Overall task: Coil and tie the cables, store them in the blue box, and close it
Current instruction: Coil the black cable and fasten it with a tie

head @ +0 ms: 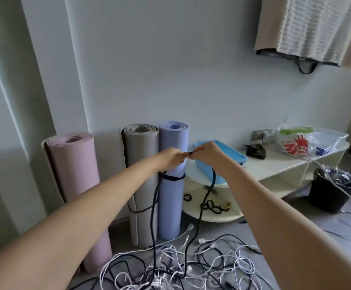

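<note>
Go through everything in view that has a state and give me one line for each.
Left hand: raised, pinching the black cable.
Right hand: raised, pinching the black cable.
Black cable: uncoiled, hanging to the floor.
Cable pile: tangled, loose on the floor.
Blue box: on the shelf, no cables visible inside.
Yoga mats: rolled, upright.
Hair ties: loose on the lower shelf.
</note>
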A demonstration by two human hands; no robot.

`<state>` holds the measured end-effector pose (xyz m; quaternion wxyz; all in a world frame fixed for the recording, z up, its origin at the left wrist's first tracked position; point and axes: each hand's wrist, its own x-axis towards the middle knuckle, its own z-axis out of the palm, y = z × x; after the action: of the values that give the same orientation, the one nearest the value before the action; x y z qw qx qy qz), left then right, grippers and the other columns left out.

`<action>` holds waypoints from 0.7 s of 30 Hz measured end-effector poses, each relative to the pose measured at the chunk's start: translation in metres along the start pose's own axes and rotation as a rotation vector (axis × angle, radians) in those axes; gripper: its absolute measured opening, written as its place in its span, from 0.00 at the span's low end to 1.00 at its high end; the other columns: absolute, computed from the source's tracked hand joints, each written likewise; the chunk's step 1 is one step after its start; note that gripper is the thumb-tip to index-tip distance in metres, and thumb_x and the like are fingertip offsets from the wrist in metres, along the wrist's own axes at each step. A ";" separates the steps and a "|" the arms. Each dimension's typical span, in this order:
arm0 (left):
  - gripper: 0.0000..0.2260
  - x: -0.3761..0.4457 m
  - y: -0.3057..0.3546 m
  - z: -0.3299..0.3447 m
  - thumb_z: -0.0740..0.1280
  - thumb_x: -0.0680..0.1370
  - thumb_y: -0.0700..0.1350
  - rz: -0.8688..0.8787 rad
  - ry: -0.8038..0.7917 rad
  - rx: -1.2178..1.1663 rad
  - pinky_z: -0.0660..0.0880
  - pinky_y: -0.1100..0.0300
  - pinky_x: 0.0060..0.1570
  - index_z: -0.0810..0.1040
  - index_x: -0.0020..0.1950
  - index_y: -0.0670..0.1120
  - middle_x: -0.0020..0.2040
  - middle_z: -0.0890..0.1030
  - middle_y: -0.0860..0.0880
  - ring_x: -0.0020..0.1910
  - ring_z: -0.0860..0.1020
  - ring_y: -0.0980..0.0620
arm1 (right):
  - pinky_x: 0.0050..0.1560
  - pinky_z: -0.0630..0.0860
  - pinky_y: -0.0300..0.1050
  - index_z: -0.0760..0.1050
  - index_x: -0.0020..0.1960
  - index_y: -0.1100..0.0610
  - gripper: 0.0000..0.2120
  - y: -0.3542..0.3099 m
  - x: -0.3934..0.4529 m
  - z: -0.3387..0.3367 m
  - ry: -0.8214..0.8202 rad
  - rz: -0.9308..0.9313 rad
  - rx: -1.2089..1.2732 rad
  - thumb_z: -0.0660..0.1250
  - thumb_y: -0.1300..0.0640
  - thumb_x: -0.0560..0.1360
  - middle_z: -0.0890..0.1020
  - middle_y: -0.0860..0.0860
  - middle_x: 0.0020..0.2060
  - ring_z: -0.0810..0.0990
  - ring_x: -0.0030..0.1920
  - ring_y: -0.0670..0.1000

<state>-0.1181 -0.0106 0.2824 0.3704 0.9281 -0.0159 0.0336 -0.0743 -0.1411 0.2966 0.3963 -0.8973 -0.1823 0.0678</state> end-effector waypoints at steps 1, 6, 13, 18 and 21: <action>0.18 0.000 -0.006 0.004 0.53 0.82 0.53 -0.015 0.010 -0.127 0.59 0.63 0.27 0.62 0.34 0.46 0.30 0.61 0.49 0.28 0.59 0.53 | 0.30 0.60 0.38 0.76 0.38 0.61 0.04 0.000 0.002 -0.002 0.070 0.038 0.163 0.69 0.63 0.71 0.67 0.51 0.27 0.64 0.30 0.48; 0.18 -0.005 -0.042 0.034 0.49 0.83 0.50 -0.105 -0.051 -0.260 0.67 0.66 0.33 0.60 0.34 0.47 0.29 0.62 0.49 0.25 0.63 0.56 | 0.28 0.64 0.34 0.80 0.46 0.59 0.08 -0.017 0.002 -0.037 0.463 0.052 0.685 0.66 0.67 0.71 0.72 0.49 0.29 0.66 0.29 0.46; 0.18 0.008 -0.052 0.015 0.51 0.83 0.46 -0.116 0.106 -0.261 0.71 0.59 0.37 0.62 0.33 0.46 0.28 0.64 0.49 0.28 0.65 0.52 | 0.36 0.70 0.41 0.72 0.46 0.58 0.04 0.002 0.023 -0.056 0.650 0.067 0.247 0.58 0.63 0.75 0.75 0.54 0.34 0.73 0.36 0.53; 0.18 0.022 -0.028 -0.024 0.54 0.83 0.46 0.043 0.490 -0.333 0.59 0.61 0.27 0.62 0.32 0.48 0.22 0.67 0.54 0.25 0.64 0.55 | 0.48 0.71 0.45 0.68 0.60 0.64 0.16 0.048 0.024 -0.030 0.242 0.368 -0.312 0.62 0.62 0.73 0.76 0.58 0.45 0.74 0.55 0.59; 0.19 0.029 0.005 -0.018 0.54 0.82 0.45 0.152 0.345 -0.128 0.61 0.61 0.29 0.62 0.31 0.47 0.26 0.66 0.51 0.28 0.64 0.49 | 0.62 0.66 0.53 0.53 0.72 0.60 0.35 0.040 0.021 -0.016 0.399 0.137 -0.364 0.68 0.61 0.71 0.60 0.60 0.70 0.64 0.66 0.62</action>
<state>-0.0903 -0.0018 0.3007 0.4224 0.8792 -0.0242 0.2190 -0.0396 -0.1690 0.2789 0.2512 -0.9595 -0.0487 -0.1176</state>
